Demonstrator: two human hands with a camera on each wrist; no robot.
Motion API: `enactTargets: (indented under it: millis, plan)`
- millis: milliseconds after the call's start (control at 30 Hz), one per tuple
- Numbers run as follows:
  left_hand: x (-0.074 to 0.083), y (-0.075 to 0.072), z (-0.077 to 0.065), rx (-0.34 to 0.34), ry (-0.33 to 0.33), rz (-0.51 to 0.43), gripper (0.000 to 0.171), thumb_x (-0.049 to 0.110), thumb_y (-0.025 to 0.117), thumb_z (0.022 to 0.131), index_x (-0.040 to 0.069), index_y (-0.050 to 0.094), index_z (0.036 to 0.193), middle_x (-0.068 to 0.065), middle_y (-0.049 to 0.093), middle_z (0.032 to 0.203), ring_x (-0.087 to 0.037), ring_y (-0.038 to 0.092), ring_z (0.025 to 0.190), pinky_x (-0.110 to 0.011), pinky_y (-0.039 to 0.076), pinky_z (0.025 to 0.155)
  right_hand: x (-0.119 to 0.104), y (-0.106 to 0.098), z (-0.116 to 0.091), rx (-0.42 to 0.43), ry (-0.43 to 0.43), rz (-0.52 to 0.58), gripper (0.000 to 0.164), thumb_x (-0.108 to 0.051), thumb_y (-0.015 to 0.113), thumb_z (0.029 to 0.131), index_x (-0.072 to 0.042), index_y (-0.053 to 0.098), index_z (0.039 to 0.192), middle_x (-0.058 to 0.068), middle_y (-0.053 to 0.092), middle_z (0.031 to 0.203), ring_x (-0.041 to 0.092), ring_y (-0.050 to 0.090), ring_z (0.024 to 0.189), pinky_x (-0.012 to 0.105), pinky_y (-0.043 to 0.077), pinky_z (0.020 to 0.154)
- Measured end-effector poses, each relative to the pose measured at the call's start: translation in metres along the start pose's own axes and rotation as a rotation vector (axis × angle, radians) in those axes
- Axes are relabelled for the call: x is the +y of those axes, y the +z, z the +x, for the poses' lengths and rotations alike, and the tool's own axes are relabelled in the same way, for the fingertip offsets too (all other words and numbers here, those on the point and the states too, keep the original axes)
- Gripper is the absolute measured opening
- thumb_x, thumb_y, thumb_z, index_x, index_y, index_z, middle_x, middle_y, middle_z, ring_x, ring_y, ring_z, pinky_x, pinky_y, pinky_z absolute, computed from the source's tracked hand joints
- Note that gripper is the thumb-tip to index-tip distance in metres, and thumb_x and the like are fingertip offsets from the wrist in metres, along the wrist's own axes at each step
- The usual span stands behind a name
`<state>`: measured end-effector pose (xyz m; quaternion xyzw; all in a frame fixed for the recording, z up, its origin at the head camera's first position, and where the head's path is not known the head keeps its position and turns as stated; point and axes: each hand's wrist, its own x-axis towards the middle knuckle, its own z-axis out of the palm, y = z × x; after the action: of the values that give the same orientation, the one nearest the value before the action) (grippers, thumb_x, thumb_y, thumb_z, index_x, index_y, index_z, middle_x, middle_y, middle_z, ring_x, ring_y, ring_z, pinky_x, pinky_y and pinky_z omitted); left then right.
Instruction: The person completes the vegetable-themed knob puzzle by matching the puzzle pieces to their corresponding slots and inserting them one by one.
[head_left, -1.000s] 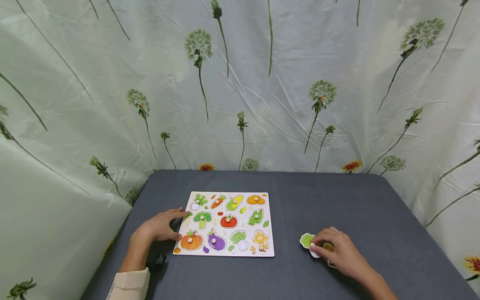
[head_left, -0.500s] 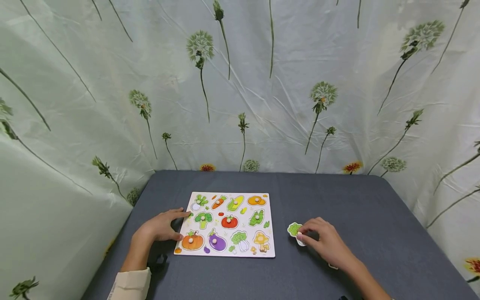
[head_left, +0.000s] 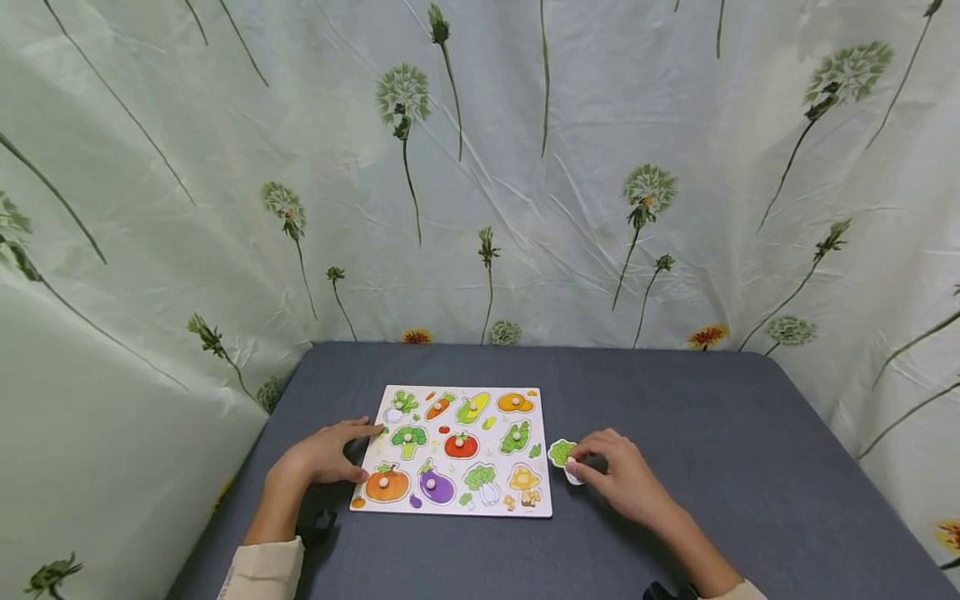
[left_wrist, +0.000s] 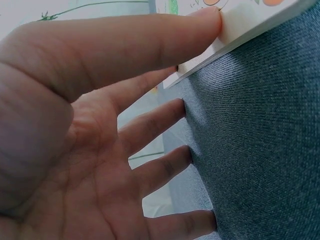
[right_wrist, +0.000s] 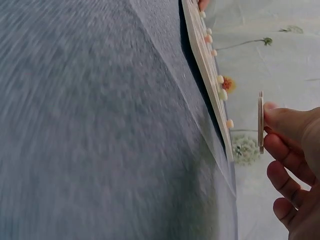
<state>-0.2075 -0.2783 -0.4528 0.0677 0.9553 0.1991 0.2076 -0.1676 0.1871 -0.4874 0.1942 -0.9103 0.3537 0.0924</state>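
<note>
The wooden vegetable puzzle board [head_left: 489, 450] lies on the dark table, with knobbed pieces such as pumpkin, eggplant and tomato in it. No knobs show on its bok choy and mushroom pictures. My left hand [head_left: 330, 454] rests at the board's left edge, fingers spread. In the left wrist view the thumb [left_wrist: 200, 32] lies on the board's top and the other fingertips touch the cloth. My right hand [head_left: 618, 475] pinches a bok choy puzzle piece [head_left: 561, 452] by its knob, just right of the board. Seen edge-on in the right wrist view, the piece [right_wrist: 260, 120] is raised off the table.
A dark grey cloth covers the table [head_left: 675, 417]. Behind and beside it hangs a pale curtain [head_left: 570, 250] printed with dandelions. Dark wrist devices show at both forearms, the right one [head_left: 663, 592] at the bottom of the head view.
My right hand has carried the bok choy piece leftward, close to the board's right edge. Another piece that lay under this hand is now hidden from view. My left hand stays at the board.
</note>
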Motion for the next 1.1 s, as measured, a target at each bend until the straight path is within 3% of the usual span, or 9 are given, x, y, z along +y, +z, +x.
enactTargets:
  millis: [233, 800, 1100]
  plan:
    - [0.001, 0.001, -0.001, 0.001, -0.005, 0.004, 0.083, 0.024, 0.089, 0.077, 0.018, 0.054, 0.152, -0.020, 0.035, 0.165, -0.060, 0.023, 0.148, -0.078, 0.027, 0.109, -0.010, 0.013, 0.007, -0.039, 0.034, 0.035, 0.010, -0.026, 0.084, 0.086, -0.032, 0.077, 0.092, -0.025, 0.064, 0.087, 0.005, 0.059, 0.090, 0.030, 0.046, 0.081]
    - [0.001, 0.002, -0.001, -0.016, 0.001, 0.012, 0.084, 0.029, 0.087, 0.078, 0.019, 0.051, 0.153, -0.020, 0.034, 0.165, -0.058, 0.024, 0.149, -0.077, 0.026, 0.111, -0.037, 0.051, 0.018, -0.085, -0.017, 0.101, 0.004, -0.027, 0.083, 0.088, -0.027, 0.079, 0.089, -0.023, 0.064, 0.083, 0.011, 0.057, 0.083, 0.026, 0.042, 0.075]
    - [0.001, 0.001, 0.000, -0.014, -0.009, 0.017, 0.084, 0.028, 0.087, 0.078, 0.018, 0.051, 0.153, -0.020, 0.033, 0.165, -0.057, 0.024, 0.149, -0.077, 0.026, 0.111, -0.050, 0.070, 0.025, -0.114, -0.033, 0.113, 0.005, -0.025, 0.084, 0.087, -0.026, 0.079, 0.088, -0.024, 0.066, 0.082, 0.005, 0.056, 0.086, 0.030, 0.046, 0.084]
